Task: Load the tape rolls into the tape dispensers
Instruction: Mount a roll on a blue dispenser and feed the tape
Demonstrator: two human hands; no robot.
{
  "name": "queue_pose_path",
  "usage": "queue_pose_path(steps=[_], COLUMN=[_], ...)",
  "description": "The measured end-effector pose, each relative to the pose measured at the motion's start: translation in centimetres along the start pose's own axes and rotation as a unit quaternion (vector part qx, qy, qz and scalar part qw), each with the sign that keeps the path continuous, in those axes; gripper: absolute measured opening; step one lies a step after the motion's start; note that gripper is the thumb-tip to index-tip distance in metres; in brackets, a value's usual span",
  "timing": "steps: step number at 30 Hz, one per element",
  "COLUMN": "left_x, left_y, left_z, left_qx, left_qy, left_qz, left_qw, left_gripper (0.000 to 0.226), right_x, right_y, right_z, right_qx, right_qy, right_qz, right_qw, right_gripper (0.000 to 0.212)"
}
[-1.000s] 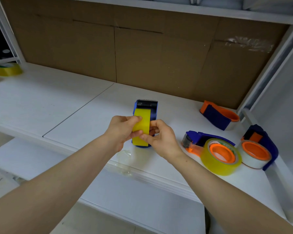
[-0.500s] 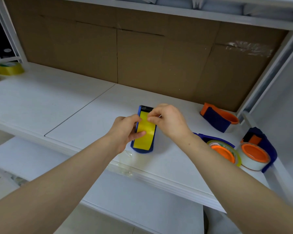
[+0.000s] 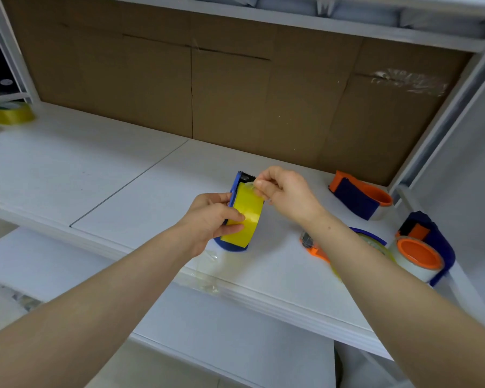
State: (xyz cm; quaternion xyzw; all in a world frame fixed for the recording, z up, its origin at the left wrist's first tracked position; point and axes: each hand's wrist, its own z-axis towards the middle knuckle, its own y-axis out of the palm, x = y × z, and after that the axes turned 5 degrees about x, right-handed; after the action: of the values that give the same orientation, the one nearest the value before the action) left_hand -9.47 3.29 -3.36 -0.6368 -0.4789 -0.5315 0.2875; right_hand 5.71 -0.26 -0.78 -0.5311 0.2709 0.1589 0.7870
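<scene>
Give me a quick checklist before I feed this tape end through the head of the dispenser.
1. Left hand grips the blue dispenser: ok.
2. Yellow tape roll sits in the dispenser: ok.
3. Right hand pinches the tape end: ok.
4. Tape end lined up at the dispenser head: cannot tell.
5. Tape end already through the head: not ok.
</scene>
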Motion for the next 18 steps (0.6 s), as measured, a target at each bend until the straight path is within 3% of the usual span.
queue_pose_path(steps=[6, 10, 18], left_x=[0.03, -0.19, 0.72], left_y=[0.07, -0.12, -0.57], left_z=[0.18, 0.11, 0.52], left_qx=[0.015, -0.002, -0.038], left_qy=[0.016, 0.024, 0.036], left_qz=[0.059, 0.08, 0.135], left_qw=[0.998, 0.997, 0.989], left_gripper=[0.037, 0.03, 0.039], right_x=[-0.26, 0.25, 0.05], right_y=[-0.14, -0.56, -0.74], right_z=[0.07, 0.34, 0.78], right_qx=[0.019, 0.061, 0.03], right_qy=[-0.019, 0.052, 0.123], right_qz=[-0.062, 0.057, 0.173], right_qw=[0.998, 0.995, 0.977], right_gripper=[0.016, 0.015, 0.024])
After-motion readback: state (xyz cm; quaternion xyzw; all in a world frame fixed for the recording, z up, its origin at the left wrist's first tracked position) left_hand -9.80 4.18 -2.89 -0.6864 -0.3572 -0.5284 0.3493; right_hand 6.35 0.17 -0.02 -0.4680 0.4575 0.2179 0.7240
